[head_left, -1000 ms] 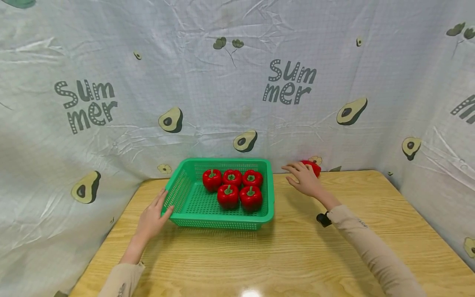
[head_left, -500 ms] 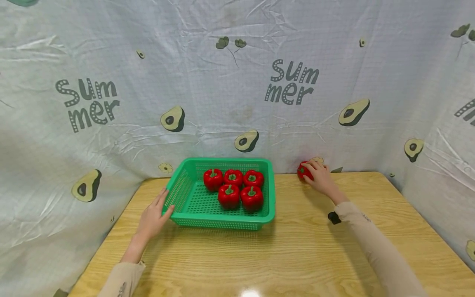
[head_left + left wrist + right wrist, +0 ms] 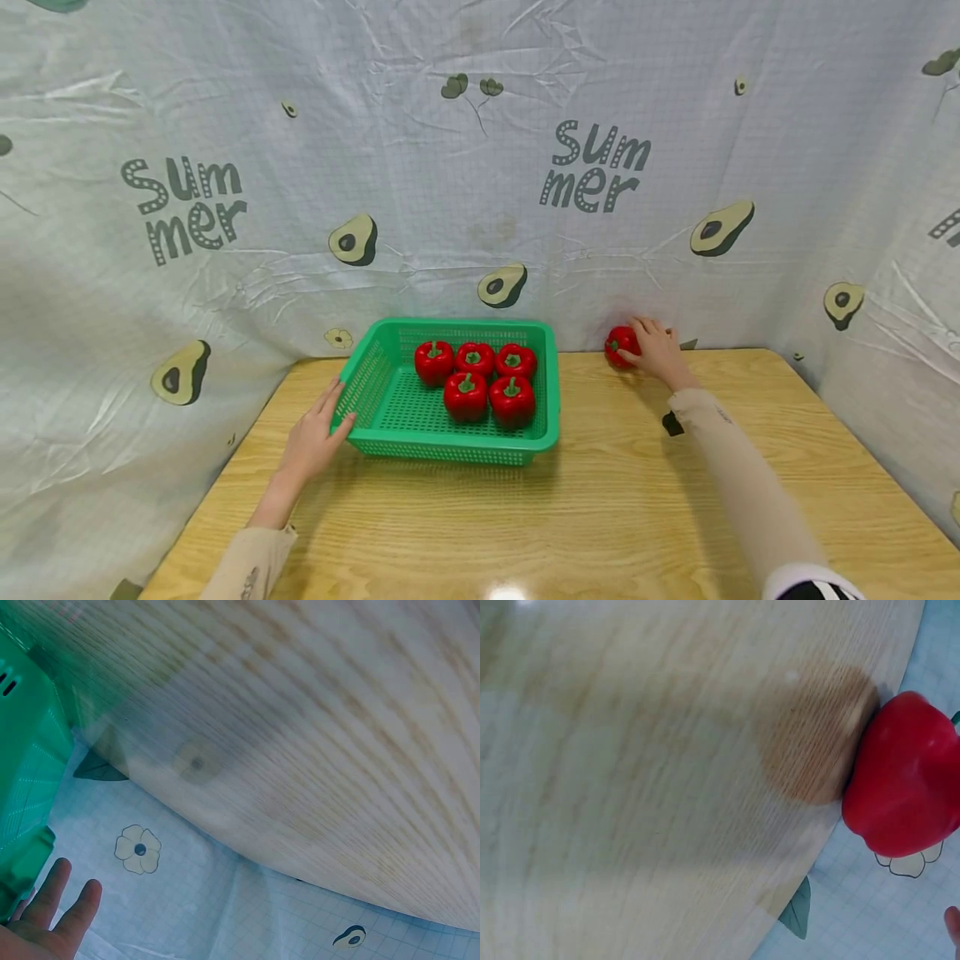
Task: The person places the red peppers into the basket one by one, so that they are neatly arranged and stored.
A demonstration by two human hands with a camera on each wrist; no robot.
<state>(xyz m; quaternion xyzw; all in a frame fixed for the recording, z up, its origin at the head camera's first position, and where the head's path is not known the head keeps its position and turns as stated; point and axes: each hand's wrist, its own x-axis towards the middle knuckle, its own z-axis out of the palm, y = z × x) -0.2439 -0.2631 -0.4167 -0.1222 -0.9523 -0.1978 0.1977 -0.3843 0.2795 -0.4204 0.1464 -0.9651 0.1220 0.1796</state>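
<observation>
A green plastic basket (image 3: pixel 442 437) holds several red bell peppers (image 3: pixel 466 397) with green stems, grouped in its middle and right part. My left hand (image 3: pixel 306 440) rests its spread fingers along the basket's left side; two of its fingers (image 3: pixel 75 909) show next to the green wall in the left wrist view. A lone red bell pepper (image 3: pixel 620 347) stands at the table's back edge, right of the basket. Close against its right side is my right hand (image 3: pixel 662 357), fingers extended. The right wrist view shows this pepper (image 3: pixel 904 780) with one fingertip (image 3: pixel 952 922) apart from it.
The wooden table (image 3: pixel 450 525) ends at the back against a pale hanging cloth (image 3: pixel 420 208) printed with avocados and lettering. More cloth hangs at both sides. A small black object (image 3: pixel 672 424) shows under the right wrist.
My right hand reached over the lone pepper, turned it so its stem faces forward, then shifted back to its right side. The left hand and basket stayed in place.
</observation>
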